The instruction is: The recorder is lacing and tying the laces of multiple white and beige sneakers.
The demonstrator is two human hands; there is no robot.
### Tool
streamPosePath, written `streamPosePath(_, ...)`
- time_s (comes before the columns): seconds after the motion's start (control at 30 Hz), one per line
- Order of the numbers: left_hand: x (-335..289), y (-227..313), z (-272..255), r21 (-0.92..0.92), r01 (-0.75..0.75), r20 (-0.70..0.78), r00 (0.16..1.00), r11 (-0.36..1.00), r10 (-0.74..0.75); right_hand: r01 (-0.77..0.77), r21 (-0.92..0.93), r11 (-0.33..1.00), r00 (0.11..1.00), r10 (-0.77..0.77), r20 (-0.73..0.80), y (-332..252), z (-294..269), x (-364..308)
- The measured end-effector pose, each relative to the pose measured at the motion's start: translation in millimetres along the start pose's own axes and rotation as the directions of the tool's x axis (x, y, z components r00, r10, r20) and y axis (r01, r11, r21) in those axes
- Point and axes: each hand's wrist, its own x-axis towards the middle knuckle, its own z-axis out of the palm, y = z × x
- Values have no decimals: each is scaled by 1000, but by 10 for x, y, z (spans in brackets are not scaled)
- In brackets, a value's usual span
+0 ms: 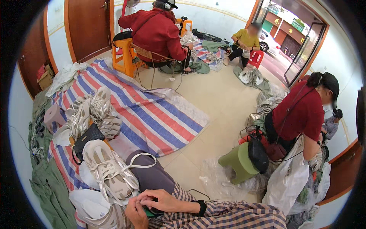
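Observation:
At the bottom centre, my left hand and my right hand meet with fingertips pinched together. What they hold, if anything, is too small to make out; a bit of green shows just below them. My right wrist wears a black band and a checked sleeve. Right beside my hands lies a beige and white sneaker, its pale lace looping loosely over my dark grey trouser leg. Below that sneaker, partly covered, is another light sneaker near my left hand.
A pile of sneakers, a black pouch and a pink stool sit on a striped tarp. To the right are a green stool, white sack and person in red. Other seated people work farther back.

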Motion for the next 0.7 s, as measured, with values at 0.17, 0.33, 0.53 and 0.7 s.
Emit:
streamPosePath(0.17, -11, -27, -48, 106, -13, 150, 989, 994, -3, 22, 9, 1000, 1000, -22, 6, 42, -18, 29)
streamPosePath(0.33, -6, 83, -78, -153, -33, 61, 997, 988, 43, 279, -296, 914, 949, -310, -63, 98, -175, 95)
streamPosePath(0.53, -5, 219, -122, -79, -16, 76, 997, 997, 22, 121, -330, 936, 969, -184, -166, 369, -347, 185)
streamPosePath(0.7, 16, 132, -19, -159, 54, 56, 997, 986, -45, 129, -431, 893, 922, -268, -281, 385, -284, 242)
